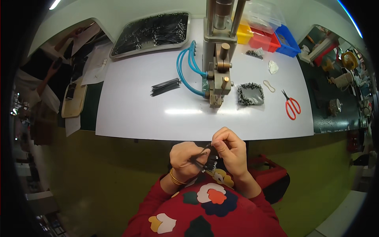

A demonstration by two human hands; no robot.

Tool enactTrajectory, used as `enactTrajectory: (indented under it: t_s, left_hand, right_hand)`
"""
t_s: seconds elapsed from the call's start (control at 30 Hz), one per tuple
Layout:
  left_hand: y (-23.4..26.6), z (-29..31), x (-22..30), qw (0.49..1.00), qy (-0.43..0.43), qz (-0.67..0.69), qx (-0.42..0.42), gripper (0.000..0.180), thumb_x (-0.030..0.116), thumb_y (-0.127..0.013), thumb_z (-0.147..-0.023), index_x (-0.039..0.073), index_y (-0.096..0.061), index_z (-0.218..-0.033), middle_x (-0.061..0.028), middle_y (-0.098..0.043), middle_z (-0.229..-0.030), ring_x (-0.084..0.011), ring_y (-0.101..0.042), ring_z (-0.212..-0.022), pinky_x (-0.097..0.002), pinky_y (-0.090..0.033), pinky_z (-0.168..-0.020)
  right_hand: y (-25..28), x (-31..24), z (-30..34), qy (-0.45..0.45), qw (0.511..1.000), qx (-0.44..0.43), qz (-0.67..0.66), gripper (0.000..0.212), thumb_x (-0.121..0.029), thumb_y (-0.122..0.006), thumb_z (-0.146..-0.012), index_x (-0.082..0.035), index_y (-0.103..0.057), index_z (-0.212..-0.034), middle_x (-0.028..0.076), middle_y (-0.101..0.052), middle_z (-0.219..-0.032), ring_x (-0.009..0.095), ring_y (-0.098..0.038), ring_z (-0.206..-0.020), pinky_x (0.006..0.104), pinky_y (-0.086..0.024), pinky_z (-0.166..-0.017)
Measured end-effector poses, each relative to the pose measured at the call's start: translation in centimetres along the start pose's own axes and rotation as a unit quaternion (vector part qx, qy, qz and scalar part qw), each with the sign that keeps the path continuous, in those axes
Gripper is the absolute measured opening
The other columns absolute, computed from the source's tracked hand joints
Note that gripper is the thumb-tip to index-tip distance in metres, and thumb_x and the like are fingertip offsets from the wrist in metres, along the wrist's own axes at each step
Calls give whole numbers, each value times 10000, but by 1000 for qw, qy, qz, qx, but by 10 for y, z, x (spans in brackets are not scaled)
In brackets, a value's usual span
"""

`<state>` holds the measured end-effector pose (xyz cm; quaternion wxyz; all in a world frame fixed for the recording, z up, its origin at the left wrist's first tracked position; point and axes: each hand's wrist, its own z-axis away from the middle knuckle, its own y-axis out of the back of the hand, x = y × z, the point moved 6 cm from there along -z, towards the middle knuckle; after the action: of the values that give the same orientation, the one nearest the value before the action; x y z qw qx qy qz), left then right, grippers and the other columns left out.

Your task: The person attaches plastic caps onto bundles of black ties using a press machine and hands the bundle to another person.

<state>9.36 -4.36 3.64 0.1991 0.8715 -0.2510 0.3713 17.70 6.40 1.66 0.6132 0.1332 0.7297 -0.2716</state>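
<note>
In front of the table's near edge, my left hand [184, 158] is closed around a bundle of short black wires [212, 162] with silvery metal tips. Just to its right, my right hand [233, 152] pinches with thumb and forefinger by the end of one wire from that bundle. Part of the bundle is hidden inside the left palm. On the white table [130, 106], another small stack of black wires [166, 87] lies left of a metal bench press [221, 63] with blue air hoses [179, 69].
A grey tray [152, 50] heaped with black wires stands at the back left. Right of the press lie a clear bag of small dark parts [251, 94], a rubber band [269, 86] and red-handled scissors [292, 107]. Yellow, red and blue bins [290, 50] stand behind.
</note>
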Motion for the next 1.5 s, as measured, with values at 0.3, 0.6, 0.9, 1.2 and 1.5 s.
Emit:
enactTrajectory:
  t_s: [0.3, 0.6, 0.9, 1.2, 1.5]
  left_hand:
    - [1, 16, 5, 998, 26, 54, 15, 127, -3, -671, -697, 18, -548, -672, -42, -404, -471, -146, -377, -375, -252, -269, -378]
    - [4, 30, 4, 994, 40, 98, 21, 222, 68, -590, -805, 0, -491, -618, -44, -457, -496, -111, -374, -403, -245, -251, -394]
    - [3, 31, 13, 993, 18, 113, -5, 171, 9, -629, -760, 11, -502, -646, -36, -388, -483, -134, -349, -395, -259, -258, -386]
    - [6, 31, 2, 987, 135, 72, 51, 184, 63, -673, -752, 6, -529, -652, -37, -433, -496, -111, -413, -415, -257, -309, -397]
    - [-10, 14, -12, 992, 65, -54, -97, 185, 88, -670, -761, 6, -550, -646, -63, -523, -530, -158, -494, -432, -256, -367, -411]
  right_hand:
    - [-5, 4, 16, -44, 998, -10, -49, 203, -156, -486, -915, 9, -530, -806, 21, -529, -767, 45, -425, -640, 179, -358, -551]
    - [-16, -15, 21, -5, 1000, -1, 23, 235, -201, -482, -917, -3, -532, -802, 24, -522, -755, 55, -429, -615, 184, -363, -545]
    - [-19, -16, 24, 7, 997, -30, 71, 222, -180, -481, -914, -3, -517, -786, 32, -513, -737, 71, -439, -613, 200, -375, -557]
    - [-8, -6, 28, 3, 999, -18, 50, 186, -126, -493, -899, 9, -517, -774, 32, -506, -733, 82, -449, -642, 207, -383, -579]
    - [3, -7, 30, 95, 993, 60, 17, 124, -96, -490, -894, 0, -454, -963, 75, -471, -876, 99, -457, -670, 200, -393, -610]
